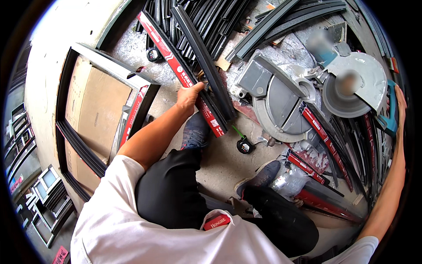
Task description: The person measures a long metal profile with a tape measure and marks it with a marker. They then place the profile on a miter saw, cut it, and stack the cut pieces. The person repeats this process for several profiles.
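Left hand (190, 95) closed round red bar (170, 56), right hand (400, 103) wrapped on saw handle (390, 115), strips (326, 137) crowding saw (281, 105), tape measure (245, 146) between shoes (195, 133)

Between 2 dark shoes (196, 132), room is left over bare grey concrete floor (223, 169); ahead, passage is obstructed by a squarish black tape measure (245, 145), rightward by a grey metal circular saw (283, 105) and long black strips (350, 147).
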Demonstrator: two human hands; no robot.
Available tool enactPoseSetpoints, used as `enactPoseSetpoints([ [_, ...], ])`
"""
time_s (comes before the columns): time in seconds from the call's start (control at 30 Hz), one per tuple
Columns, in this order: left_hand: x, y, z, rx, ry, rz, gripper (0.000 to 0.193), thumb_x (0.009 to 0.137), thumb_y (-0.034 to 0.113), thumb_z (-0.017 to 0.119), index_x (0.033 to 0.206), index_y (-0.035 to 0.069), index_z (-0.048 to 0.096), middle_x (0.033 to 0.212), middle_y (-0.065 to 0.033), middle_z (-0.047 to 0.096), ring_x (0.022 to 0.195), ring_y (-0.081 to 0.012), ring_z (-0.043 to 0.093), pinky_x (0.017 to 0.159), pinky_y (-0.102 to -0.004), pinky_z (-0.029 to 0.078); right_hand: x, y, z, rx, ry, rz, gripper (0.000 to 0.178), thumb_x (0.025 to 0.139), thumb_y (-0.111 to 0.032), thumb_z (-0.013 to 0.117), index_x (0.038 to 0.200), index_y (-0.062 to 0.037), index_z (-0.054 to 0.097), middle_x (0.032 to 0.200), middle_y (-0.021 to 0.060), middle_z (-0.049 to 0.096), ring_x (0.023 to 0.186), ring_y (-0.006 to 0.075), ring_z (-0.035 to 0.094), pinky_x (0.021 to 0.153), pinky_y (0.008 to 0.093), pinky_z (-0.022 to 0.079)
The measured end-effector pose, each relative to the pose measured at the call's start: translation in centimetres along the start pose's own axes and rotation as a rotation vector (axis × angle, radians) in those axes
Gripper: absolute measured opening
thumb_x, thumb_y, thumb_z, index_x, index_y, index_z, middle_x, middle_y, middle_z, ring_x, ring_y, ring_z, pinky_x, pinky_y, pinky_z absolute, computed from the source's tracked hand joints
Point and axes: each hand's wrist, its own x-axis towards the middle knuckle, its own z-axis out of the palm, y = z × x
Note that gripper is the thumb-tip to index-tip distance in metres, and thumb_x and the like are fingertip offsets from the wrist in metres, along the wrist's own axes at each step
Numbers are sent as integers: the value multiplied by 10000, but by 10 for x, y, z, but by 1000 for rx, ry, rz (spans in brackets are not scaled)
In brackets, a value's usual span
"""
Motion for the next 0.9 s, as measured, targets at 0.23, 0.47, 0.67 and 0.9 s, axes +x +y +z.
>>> enactPoseSetpoints([
  [0.23,-14,17,41,-167,-33,284,189,877,31,737,1052,28,665,904,-44,700,758,-194,700,711,-354,601,-28,-34,-8,48,-35,-30,532,1037,-518,643,1431,-160,659,986,-24,723,753,43,661,613,175,536],
  [0.47,2,17,68,-81,-79,261,285,833,-9,781,1101,-7,686,966,-87,721,818,-233,708,743,-377,599,-25,-24,-14,213,-118,18,494,1048,-500,635,1423,-181,665,1078,-30,750,831,26,665,629,162,550],
  [0.67,49,16,73,17,-56,132,288,871,37,773,1124,-65,682,976,-163,753,801,-302,747,738,-422,641,-41,-63,1,270,-13,-93,496,930,-216,723,1276,18,455,1111,226,645,908,311,665,798,447,588],
  [0.9,67,18,62,19,-206,-62,242,974,100,642,1172,-36,667,1058,-186,768,904,-333,760,888,-463,639,-61,-75,14,269,-52,27,195,1027,-281,636,1026,-113,735,859,14,718,688,119,657,620,294,530],
])
